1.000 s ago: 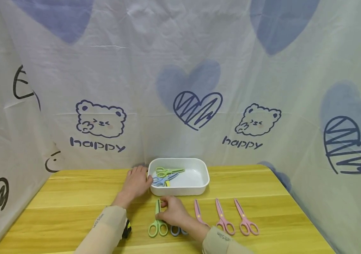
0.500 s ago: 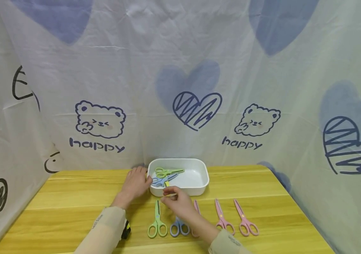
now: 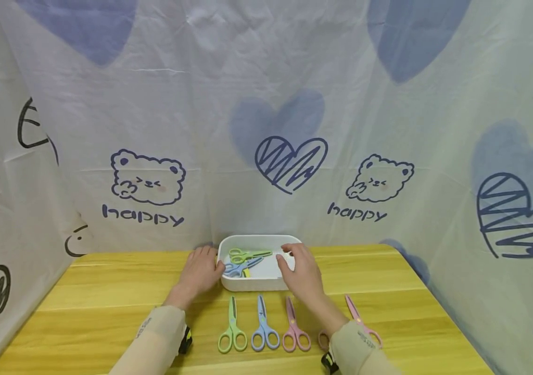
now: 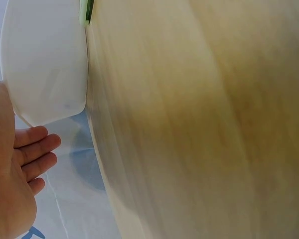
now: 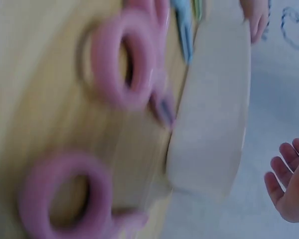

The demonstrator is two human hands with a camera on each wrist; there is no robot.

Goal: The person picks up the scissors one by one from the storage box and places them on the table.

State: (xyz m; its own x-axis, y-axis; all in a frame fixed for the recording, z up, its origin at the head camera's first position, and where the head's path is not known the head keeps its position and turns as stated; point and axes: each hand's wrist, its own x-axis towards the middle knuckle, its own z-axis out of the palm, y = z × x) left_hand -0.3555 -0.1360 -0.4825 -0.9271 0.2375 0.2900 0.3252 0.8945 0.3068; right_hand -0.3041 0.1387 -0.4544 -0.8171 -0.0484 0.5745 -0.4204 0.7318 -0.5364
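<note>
A white tray (image 3: 257, 284) stands near the table's back edge. My left hand (image 3: 199, 268) lies against its left end, thumb at the rim; in the left wrist view the fingers extend loosely past its corner. Above the tray's right end is my right hand (image 3: 304, 271), fingers loosely bent and holding nothing. Green scissors (image 3: 250, 255) and blue scissors (image 3: 243, 267) lie inside, with a small yellow piece (image 3: 246, 272). In front of the tray, green scissors (image 3: 232, 323), blue scissors (image 3: 262, 325) and pink scissors (image 3: 291, 323) lie in a row, blades pointing away.
Farther right, pink scissors (image 3: 354, 311) are partly covered by my right sleeve, and another pink handle (image 3: 324, 341) shows beside my forearm. The wooden table (image 3: 107, 291) meets a printed cloth (image 3: 229, 208) at its back and sides.
My right hand has moved from the green scissors in the row up and right to the tray's right end, uncovering the blue and nearest pink scissors. The left hand has stayed put.
</note>
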